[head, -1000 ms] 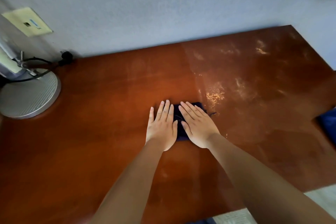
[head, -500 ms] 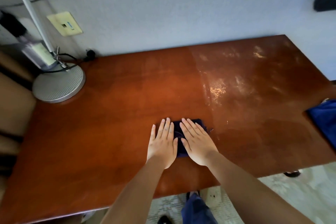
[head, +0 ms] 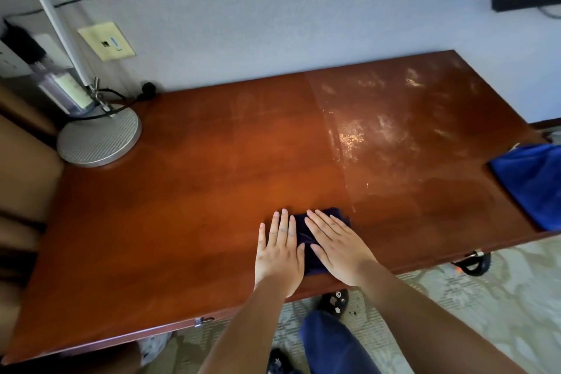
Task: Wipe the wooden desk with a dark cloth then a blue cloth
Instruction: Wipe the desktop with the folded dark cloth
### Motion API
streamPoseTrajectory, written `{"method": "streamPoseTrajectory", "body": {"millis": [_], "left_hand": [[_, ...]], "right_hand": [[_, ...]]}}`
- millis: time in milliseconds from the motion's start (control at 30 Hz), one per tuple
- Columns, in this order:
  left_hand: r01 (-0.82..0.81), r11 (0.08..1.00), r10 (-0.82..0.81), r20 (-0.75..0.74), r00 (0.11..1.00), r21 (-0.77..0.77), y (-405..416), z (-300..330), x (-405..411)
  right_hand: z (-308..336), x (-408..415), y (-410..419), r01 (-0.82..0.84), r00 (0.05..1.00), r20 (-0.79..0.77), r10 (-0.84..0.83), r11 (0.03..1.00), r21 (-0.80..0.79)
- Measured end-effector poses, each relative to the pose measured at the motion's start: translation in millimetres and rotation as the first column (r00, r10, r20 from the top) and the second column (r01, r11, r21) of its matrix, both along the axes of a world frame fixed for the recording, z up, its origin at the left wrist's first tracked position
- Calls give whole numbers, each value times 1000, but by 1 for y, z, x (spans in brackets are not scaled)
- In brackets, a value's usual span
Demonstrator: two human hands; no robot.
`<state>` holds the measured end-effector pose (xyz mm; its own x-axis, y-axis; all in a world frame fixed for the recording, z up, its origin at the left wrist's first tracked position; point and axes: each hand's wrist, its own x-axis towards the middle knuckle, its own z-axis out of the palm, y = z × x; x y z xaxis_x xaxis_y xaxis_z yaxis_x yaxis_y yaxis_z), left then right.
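Hands flat on dark cloth (head: 306,229) near front edge of wooden desk (head: 188,197): left hand (head: 280,250) and right hand (head: 337,244) side by side, fingers straight, close together, pressing down. Cloth mostly beneath palms and fingers, showing between them. Blue cloth (head: 529,182) at far right edge.

The worktop (head: 182,222) is glossy reddish-brown wood with pale smears on its right half, the folded cloth (head: 306,232) dark navy, the second cloth (head: 528,182) bright blue, the lamp base (head: 100,140) ribbed silver-grey, the wall (head: 273,9) pale blue-grey.
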<state>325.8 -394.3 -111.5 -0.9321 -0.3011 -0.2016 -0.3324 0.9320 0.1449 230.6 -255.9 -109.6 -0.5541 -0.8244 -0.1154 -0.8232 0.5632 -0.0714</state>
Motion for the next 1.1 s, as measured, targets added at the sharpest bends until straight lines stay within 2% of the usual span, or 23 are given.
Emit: {"method": "streamPoseTrajectory", "body": {"millis": [133, 367, 500, 700, 1100], "left_hand": [[32, 999, -34, -36, 999, -40, 9, -1, -15], [75, 997, -76, -54, 996, -12, 19, -7, -63], [102, 994, -101, 28, 994, -46, 21, -6, -91], [117, 990, -113, 63, 992, -77, 23, 4, -134], [-41, 992, 51, 79, 996, -120, 26, 8, -187]], "right_hand": [[-3, -15, 14, -1, 1000, -12, 0, 1000, -23], [-8, -61, 28, 14, 999, -35, -15, 999, -29], [-12, -87, 30, 18, 999, -46, -20, 999, -33], [-15, -129, 29, 22, 998, -53, -25, 998, -62], [-16, -198, 13, -116, 989, -98, 107, 989, -94]]}}
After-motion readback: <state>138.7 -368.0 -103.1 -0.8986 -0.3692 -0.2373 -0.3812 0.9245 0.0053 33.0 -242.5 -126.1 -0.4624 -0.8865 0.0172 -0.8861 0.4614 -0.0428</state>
